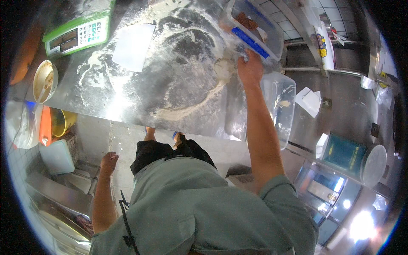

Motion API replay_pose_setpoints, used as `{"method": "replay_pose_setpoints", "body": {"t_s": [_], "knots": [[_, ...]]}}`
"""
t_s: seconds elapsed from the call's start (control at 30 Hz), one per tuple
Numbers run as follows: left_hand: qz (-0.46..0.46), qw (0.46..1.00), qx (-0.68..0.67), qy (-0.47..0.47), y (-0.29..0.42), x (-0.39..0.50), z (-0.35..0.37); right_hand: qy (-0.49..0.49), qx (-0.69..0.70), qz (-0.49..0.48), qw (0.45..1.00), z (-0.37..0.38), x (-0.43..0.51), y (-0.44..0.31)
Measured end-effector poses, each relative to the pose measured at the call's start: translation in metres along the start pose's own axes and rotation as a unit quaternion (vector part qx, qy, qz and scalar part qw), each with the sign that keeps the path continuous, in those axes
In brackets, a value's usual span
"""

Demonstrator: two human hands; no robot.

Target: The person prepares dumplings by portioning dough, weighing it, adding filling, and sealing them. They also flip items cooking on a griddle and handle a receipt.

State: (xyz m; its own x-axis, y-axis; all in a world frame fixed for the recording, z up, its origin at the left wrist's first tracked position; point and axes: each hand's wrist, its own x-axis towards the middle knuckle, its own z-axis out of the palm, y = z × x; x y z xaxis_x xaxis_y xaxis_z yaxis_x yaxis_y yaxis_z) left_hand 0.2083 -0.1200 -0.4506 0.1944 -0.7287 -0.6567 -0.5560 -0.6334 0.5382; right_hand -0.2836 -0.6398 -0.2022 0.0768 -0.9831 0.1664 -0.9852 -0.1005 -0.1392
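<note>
My right hand (251, 68) reaches over the right side of the floured metal worktop (178, 86), its fingertips beside the blue handle of a clear plastic bin (274, 38) with brown crumbly food in it. Whether the fingers touch the bin or hold something is unclear. Near the hand lies a small pale patch of dough or flour (224, 69). My left hand (109, 162) hangs low beside my body, away from the worktop, its fingers curled; nothing is visible in it. A white sheet or flat plastic scraper (134, 47) lies on the floury surface.
A green-framed digital scale (78, 34) stands at the back left, with a soiled bowl (45, 81) by the left edge. An empty-looking clear tub (280, 108) is under my right forearm. Further right, a counter holds white paper (308, 102) and a dark green box (344, 153).
</note>
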Motion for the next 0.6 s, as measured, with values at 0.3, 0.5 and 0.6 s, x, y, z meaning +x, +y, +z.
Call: {"method": "replay_pose_setpoints", "body": {"t_s": [0.3, 0.5, 0.6], "knots": [[-0.021, 1.000, 0.012, 0.010, -0.004, -0.008, -0.008, -0.142, 0.138, 0.086, 0.976, 0.044, -0.009, -0.018], [0.019, 0.998, 0.050, -0.022, -0.030, -0.004, 0.017, -0.160, 0.069, 0.123, 0.977, 0.047, -0.004, -0.093], [0.014, 0.999, 0.033, -0.011, -0.034, -0.002, 0.023, -0.184, 0.077, 0.007, 0.980, 0.068, -0.018, -0.126]]}}
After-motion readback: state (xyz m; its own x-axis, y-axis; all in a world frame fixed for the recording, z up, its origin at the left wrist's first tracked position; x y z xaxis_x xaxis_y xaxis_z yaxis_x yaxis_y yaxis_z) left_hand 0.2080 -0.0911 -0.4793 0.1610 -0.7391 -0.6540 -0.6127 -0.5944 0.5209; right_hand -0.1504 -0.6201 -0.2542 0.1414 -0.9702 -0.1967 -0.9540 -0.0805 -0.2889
